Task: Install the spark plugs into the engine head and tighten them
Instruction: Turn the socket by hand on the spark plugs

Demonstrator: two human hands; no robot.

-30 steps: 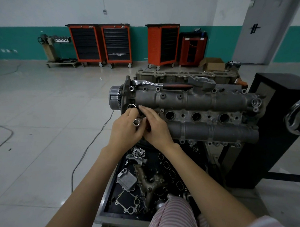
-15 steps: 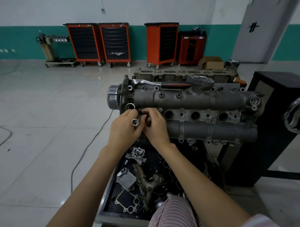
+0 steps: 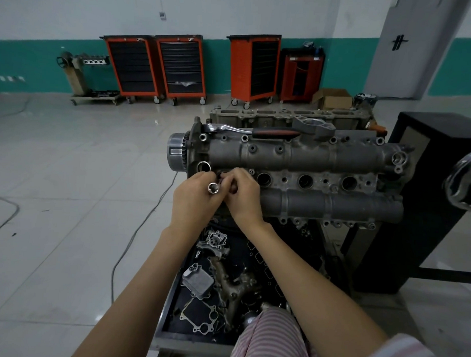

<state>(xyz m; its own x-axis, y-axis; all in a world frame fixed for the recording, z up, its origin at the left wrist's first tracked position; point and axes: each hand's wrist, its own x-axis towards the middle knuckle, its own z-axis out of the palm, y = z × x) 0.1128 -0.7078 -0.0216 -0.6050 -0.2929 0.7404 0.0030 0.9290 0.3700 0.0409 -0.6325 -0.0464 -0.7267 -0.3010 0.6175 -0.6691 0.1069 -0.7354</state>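
The grey engine head (image 3: 296, 156) lies lengthwise on a stand before me, with three open spark plug holes (image 3: 306, 180) in a row to the right of my hands. My left hand (image 3: 195, 201) grips a shiny metal socket (image 3: 213, 188), its open end facing up. My right hand (image 3: 243, 194) sits against it, fingertips pinching a small dark part (image 3: 223, 175) at the leftmost plug hole, which the hands hide. I cannot tell whether that part is a spark plug. A ratchet wrench (image 3: 257, 131) with a red and black handle rests on top of the head.
A black tray (image 3: 171, 296) under the engine holds several loose parts and gaskets. A black cabinet (image 3: 429, 185) stands to the right, with a chrome wheel (image 3: 464, 181) at the frame edge. Red tool carts (image 3: 155, 66) line the far wall. A cable (image 3: 136, 228) runs across the floor on the left.
My right fingers have curled in closer over the leftmost hole and the socket has shifted slightly. Both hands stay at the same spot on the head.
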